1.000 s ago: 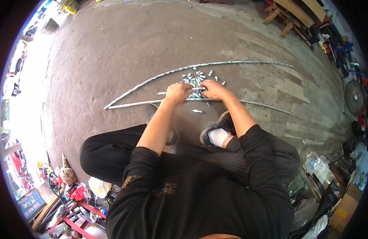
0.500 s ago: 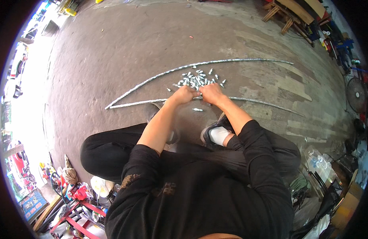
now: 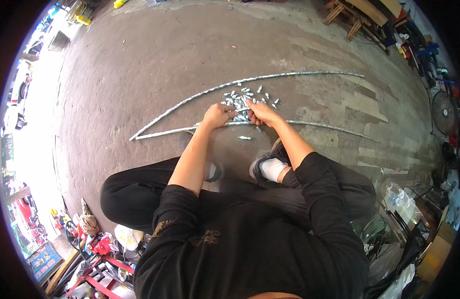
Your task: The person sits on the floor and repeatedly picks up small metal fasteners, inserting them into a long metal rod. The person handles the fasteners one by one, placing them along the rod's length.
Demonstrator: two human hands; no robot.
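Observation:
A pile of small silvery metal fittings [image 3: 238, 94] lies on the concrete floor before me. My left hand [image 3: 219, 115] is at the near left of the pile, its fingers pinched together. Closed too, with its thumb toward the pile, my right hand [image 3: 262, 113] is at the near right. A slim silvery fitting [image 3: 242, 109] spans the small gap between my fingertips. Just below my hands runs the near silvery rod [image 3: 165, 132], partly hidden by them. Beyond the pile curves a second long silvery rod [image 3: 205, 91]. One loose fitting [image 3: 245, 138] lies nearer my feet.
My shoe [image 3: 262, 167] and crossed legs are close below the near rod. A wooden bench [image 3: 357, 20] stands far right, with a fan [image 3: 443, 112] by the right side. Red-framed clutter [image 3: 103, 271] sits at lower left, plastic bags [image 3: 399, 199] at lower right.
My hands have lifted off the near rod toward the pile and drawn slightly apart. A fitting now shows between them. My right hand has turned so its thumb points toward the pile.

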